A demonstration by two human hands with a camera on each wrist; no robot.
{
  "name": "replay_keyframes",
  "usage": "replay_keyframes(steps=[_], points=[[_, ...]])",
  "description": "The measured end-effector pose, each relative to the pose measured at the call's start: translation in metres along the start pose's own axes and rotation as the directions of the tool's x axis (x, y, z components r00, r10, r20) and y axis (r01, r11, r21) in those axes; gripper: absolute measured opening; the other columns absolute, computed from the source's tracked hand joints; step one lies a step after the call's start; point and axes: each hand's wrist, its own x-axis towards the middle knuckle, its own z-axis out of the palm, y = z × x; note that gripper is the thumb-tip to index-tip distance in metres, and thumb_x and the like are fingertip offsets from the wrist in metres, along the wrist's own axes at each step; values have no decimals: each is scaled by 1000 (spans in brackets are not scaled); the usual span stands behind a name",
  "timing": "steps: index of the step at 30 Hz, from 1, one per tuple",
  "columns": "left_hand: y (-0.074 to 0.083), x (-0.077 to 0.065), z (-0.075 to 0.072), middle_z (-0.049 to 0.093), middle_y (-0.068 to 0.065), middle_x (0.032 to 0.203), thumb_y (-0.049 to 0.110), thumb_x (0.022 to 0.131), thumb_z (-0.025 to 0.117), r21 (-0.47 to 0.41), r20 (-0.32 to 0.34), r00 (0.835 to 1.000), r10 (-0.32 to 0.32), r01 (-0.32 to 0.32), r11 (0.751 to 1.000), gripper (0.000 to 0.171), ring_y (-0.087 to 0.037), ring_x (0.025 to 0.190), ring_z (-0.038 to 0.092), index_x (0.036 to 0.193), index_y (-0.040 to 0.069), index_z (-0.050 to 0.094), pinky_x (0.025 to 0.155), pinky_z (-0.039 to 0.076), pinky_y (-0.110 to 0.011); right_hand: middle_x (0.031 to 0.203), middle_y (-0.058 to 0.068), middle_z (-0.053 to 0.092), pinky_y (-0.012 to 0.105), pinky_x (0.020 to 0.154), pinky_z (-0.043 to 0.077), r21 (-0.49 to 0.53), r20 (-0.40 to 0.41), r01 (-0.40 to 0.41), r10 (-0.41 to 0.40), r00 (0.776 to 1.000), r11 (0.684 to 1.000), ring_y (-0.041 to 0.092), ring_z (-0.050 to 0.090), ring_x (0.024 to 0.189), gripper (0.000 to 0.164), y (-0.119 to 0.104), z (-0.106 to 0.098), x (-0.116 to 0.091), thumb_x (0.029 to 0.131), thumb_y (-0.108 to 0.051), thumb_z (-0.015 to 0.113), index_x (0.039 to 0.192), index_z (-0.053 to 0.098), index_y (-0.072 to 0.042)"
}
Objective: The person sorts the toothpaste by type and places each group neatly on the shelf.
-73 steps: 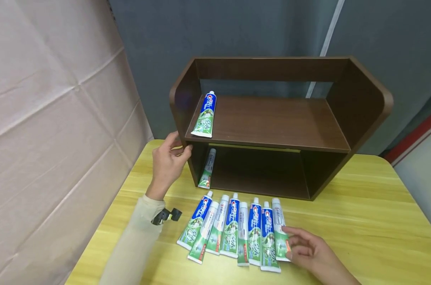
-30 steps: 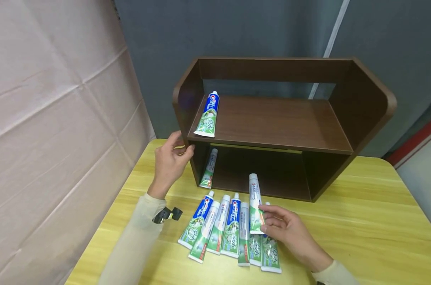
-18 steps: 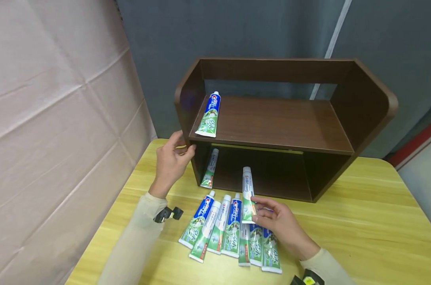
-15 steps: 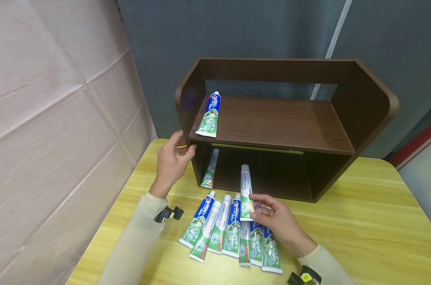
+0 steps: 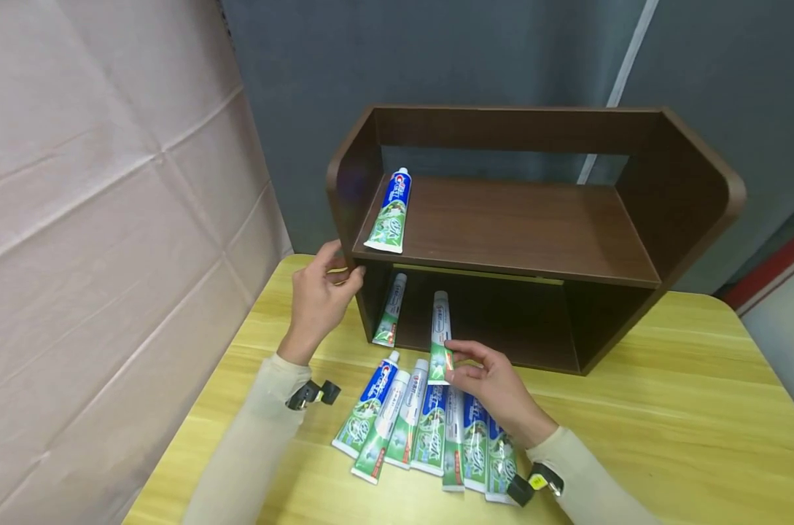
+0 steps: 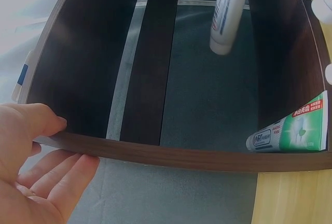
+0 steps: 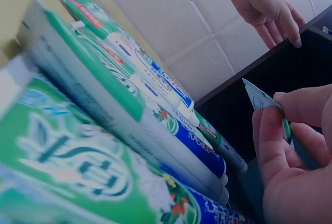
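Observation:
My right hand [image 5: 498,394] pinches a white and green toothpaste tube [image 5: 440,324] near its flat end. The tube's cap points into the lower compartment of a dark brown shelf [image 5: 515,226]; in the left wrist view this tube [image 6: 228,19] hangs apart from the shelf walls. My left hand [image 5: 319,306] grips the front edge of the shelf's left side panel, thumb on one face and fingers on the other. Another white and green tube [image 5: 391,312] lies by the left wall of the lower compartment. A blue and green Crest tube [image 5: 390,213] lies on the upper level.
Several toothpaste tubes, blue-green Crest [image 5: 367,405] and white-green [image 5: 381,426], lie side by side, partly overlapping, on the yellow wood-grain table [image 5: 672,408] before the shelf. A pale cloth wall [image 5: 108,255] stands at left, a dark grey curtain [image 5: 475,51] behind.
My right hand has taken the rightmost white-green tube off the row and carried it left and forward to the lower compartment. The left hand has kept its grip on the shelf.

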Motion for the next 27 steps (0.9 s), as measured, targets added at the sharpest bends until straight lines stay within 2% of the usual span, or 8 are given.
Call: replay_keyframes(steps=[4,8,15,20,27], points=[[0,0,1,81,-18,110,10,93,78,-1,13,1000,3,-2,1000,39,-34,90,81,131,14,70,78,67,-47,132,14,63,24,91,61,-24,3,50,-50,999,998,23,76,105,52,1,2,11,97,-14,77,146,61,-19],[0,0,1,81,-18,109,10,93,78,-4,8,1000,7,-7,1000,38,-34,90,81,130,13,70,77,67,-48,130,14,64,27,89,62,-44,9,81,-80,997,996,21,75,103,52,1,6,25,96,-17,79,145,62,-20],[0,1,-1,80,-18,110,11,93,78,8,6,1000,5,-5,1000,37,-35,90,81,129,12,70,78,67,-49,129,12,64,29,88,61,-69,9,93,-92,996,993,19,73,103,51,2,11,50,96,-14,78,145,63,-21],[0,1,-1,80,-19,110,11,93,78,22,9,1000,0,0,1000,38,-35,90,81,130,12,69,77,67,-49,132,14,62,30,89,60,-32,31,100,-99,995,994,20,72,107,52,6,14,65,97,-12,76,147,61,-17],[0,1,-1,80,-18,111,11,93,78,27,7,1000,-2,2,1000,37,-34,90,81,130,13,70,77,67,-49,132,15,62,31,85,57,-36,20,107,-106,994,994,19,70,105,52,9,19,77,97,-11,75,146,61,-13]])
